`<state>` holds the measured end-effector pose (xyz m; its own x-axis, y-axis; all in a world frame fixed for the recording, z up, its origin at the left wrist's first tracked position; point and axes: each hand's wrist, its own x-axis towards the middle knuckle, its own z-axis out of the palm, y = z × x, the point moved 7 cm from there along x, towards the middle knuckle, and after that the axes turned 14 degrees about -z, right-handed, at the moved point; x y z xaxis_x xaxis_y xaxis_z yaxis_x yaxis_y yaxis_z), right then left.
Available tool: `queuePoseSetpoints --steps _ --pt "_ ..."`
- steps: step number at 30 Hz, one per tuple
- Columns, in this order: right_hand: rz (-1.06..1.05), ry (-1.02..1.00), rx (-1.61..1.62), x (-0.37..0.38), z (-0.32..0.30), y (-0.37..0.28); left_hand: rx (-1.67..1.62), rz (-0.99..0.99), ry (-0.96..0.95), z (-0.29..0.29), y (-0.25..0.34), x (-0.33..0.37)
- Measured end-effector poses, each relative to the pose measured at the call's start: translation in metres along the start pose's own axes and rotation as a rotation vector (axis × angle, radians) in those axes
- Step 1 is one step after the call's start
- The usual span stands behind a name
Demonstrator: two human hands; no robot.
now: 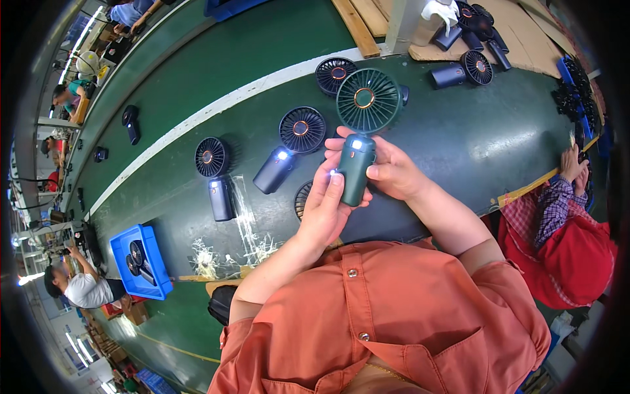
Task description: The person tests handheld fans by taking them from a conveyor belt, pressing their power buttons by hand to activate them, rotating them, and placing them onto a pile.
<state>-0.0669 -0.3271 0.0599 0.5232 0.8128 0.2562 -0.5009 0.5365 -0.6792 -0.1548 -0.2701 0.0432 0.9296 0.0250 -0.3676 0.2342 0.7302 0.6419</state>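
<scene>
A dark green handheld fan (pixel 354 174) is held upright in front of me, its round grille pointing away from my body and a small light glowing on its handle. My left hand (pixel 328 200) wraps the handle's left side, thumb laid along it beside a second bright spot. From the right, my right hand (pixel 394 167) grips the same handle near its top. Left of my hands lie a dark blue fan (pixel 272 172) with a lit handle and another dark blue fan (pixel 222 199). A further fan (pixel 331 73) sits behind the green one, partly covered, and one more grille shows behind my left wrist.
A blue bin (pixel 164 289) holding fans stands at the left table edge. At the far right, several fans (pixel 449 75) lie on and beside cardboard (pixel 525 46). Wooden strips (pixel 357 29) lie by a post. A co-worker in red (pixel 571 262) sits at right; others work at left.
</scene>
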Motion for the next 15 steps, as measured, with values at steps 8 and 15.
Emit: queuePoseSetpoints --steps 8,15 --pt "0.057 -0.001 0.071 -0.0014 -0.0039 0.0067 0.308 0.132 0.041 0.0023 0.0058 -0.0047" --pt "0.135 0.035 0.062 -0.0086 -0.0057 0.0088 0.556 0.065 0.04 -0.0012 0.0047 -0.0031"
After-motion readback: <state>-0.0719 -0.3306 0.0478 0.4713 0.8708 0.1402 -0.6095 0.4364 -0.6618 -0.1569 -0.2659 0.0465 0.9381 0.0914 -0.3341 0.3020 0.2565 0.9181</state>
